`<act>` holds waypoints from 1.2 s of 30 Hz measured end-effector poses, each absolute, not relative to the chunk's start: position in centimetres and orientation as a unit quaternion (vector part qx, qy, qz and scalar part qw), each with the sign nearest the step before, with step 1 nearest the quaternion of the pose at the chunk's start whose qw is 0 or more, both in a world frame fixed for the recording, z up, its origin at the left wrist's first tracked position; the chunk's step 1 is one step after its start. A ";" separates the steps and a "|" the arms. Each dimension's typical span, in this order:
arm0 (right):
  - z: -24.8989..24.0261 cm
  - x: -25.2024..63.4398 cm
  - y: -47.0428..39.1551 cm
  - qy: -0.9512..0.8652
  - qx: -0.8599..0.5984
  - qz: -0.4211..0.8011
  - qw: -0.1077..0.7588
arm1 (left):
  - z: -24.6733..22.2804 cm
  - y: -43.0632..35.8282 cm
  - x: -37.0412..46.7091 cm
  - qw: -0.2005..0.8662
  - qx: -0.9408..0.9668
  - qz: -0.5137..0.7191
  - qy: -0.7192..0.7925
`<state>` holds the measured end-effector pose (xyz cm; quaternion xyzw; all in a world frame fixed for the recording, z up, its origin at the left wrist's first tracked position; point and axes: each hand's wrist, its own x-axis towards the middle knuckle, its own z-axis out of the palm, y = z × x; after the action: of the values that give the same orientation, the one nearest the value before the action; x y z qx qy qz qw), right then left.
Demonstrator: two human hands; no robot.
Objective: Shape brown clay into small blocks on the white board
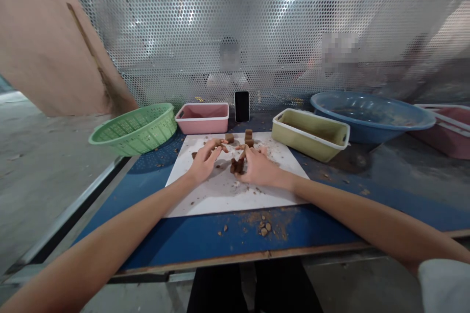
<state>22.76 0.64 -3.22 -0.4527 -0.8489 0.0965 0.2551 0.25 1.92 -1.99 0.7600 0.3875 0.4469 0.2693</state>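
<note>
A white board (220,195) lies on the blue table, scattered with brown crumbs. Over its left part is my left hand (207,158), palm down, fingers apart, with nothing seen in it. My right hand (257,164) has its thumb and fingers around a small dark brown lump (237,166) on the board. Behind the hands stand a brown block (229,138) and a stack of brown pieces (248,138). Another brown bit (194,155) shows just left of my left hand.
Along the back are a green basket (137,132), pink bin (201,125), upright phone (242,106), olive bin (312,134), blue basin (370,115) and another pink bin (448,129). A perforated metal screen (165,34) rises behind. Small stones (265,228) lie near the front edge.
</note>
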 end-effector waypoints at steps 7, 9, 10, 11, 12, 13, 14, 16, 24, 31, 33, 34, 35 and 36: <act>-4.2 22.5 1.0 -0.839 -0.476 0.065 0.255 | -2.2 2.0 0.2 0.249 0.770 0.435 0.395; -4.2 22.5 0.9 -0.839 -0.470 0.057 0.267 | -2.3 2.1 0.1 0.244 0.775 0.433 0.392; -4.1 22.5 0.8 -0.838 -0.470 0.056 0.271 | -2.3 2.2 0.1 0.242 0.776 0.432 0.391; -4.0 22.5 0.7 -0.837 -0.471 0.057 0.272 | -2.4 2.2 0.1 0.240 0.777 0.431 0.391; -3.9 22.4 0.6 -0.837 -0.472 0.060 0.273 | -2.4 2.2 0.1 0.237 0.777 0.431 0.392; -3.8 22.4 0.5 -0.836 -0.472 0.062 0.272 | -2.4 2.2 0.1 0.235 0.778 0.431 0.393; -3.7 22.4 0.4 -0.836 -0.472 0.065 0.271 | -2.3 2.2 0.2 0.232 0.778 0.430 0.395; -3.8 22.3 0.4 -0.836 -0.469 0.067 0.277 | -2.2 2.1 0.3 0.221 0.781 0.425 0.401; -4.2 22.6 1.0 -0.826 -0.460 0.092 0.314 | -1.7 1.5 0.4 0.126 0.877 0.331 0.325; -3.8 22.3 1.3 -0.813 -0.479 0.107 0.314 | -1.8 0.4 1.2 0.060 0.906 0.248 0.336; -3.6 22.2 1.4 -0.808 -0.486 0.115 0.313 | -1.8 0.0 1.6 0.033 0.897 0.245 0.365; -3.6 22.2 1.5 -0.806 -0.487 0.120 0.314 | -1.8 -0.3 1.8 0.020 0.892 0.244 0.379; -3.6 22.3 1.5 -0.805 -0.487 0.124 0.316 | -1.8 -0.5 2.0 0.008 0.887 0.243 0.392; -3.6 22.3 1.6 -0.804 -0.485 0.127 0.319 | -1.7 -0.7 2.1 -0.002 0.883 0.239 0.404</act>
<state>22.26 1.56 -3.56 -0.4848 -0.8044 0.1274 0.3189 2.12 -0.71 -1.75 0.8829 0.4039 0.2393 -0.0025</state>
